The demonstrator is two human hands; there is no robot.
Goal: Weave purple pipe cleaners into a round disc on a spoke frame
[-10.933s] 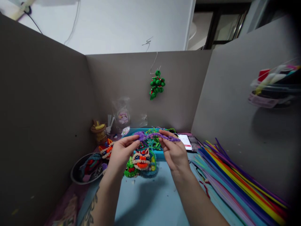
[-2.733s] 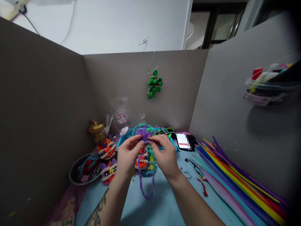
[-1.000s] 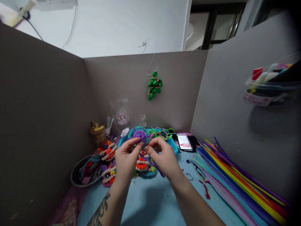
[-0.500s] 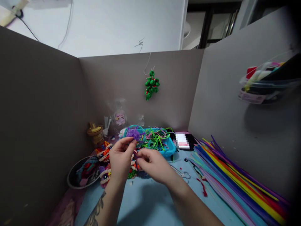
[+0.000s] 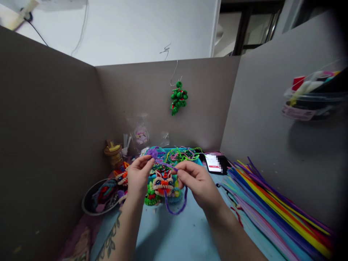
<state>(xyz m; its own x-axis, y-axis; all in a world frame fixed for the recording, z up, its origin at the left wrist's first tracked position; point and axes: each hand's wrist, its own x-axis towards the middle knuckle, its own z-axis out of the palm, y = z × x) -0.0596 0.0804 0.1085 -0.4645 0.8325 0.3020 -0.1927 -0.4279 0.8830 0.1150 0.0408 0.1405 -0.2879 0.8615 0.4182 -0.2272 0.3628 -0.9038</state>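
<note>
Pinched in my left hand (image 5: 140, 172) is a small purple piece of shaped pipe cleaner (image 5: 153, 153) with loops and short ends. A long purple pipe cleaner strand (image 5: 176, 213) runs from it to my right hand (image 5: 193, 179), whose thumb and finger are closed on it. The strand's free part hangs in a curve below that hand. Behind the strand sits an orange and cream pipe-cleaner lion head (image 5: 163, 184), beside a green figure (image 5: 152, 195). More orange figures (image 5: 121, 175) are partly covered by my left hand.
A blue basket (image 5: 199, 161) of pipe cleaner scraps stands at the back. Long coloured pipe cleaners (image 5: 274, 203) lie at right, near a phone (image 5: 214, 163). A metal bowl (image 5: 87, 208) is at left. Grey panels (image 5: 163, 101) enclose the table; a green ornament (image 5: 178, 98) hangs there.
My right hand has moved right and slightly up, away from my left, drawing the purple strand out between them. The lion head behind has come into sight. The view has shifted slightly.
</note>
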